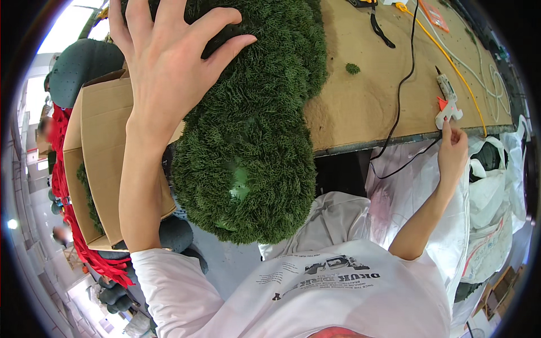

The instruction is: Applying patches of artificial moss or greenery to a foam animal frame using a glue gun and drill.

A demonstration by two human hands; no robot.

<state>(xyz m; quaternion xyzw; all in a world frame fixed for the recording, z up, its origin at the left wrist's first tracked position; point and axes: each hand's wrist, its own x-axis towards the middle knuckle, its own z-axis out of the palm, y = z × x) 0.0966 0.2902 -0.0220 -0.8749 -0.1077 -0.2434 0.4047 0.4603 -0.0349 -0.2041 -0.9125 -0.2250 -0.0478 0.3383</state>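
Observation:
A bulky, rounded form covered in green artificial foliage (253,141) runs from the table's far side toward my lap. A pale green patch shows through the leaves near its lower end. My left hand (169,50) lies over its upper left part, fingers spread and thumb apart, holding nothing I can see. At the right table edge, my right hand (453,145) has its fingertips closed at the handle of a white glue gun (446,89) with an orange trigger. The gun's dark nozzle points away from me.
A small green sprig (352,69) lies on the brown tabletop (360,107). Black cable (401,84) and yellow cable (451,59) cross the right side. Left stands an open cardboard box (104,158), with red material (84,248) beside it. White sacks (484,225) hang at right.

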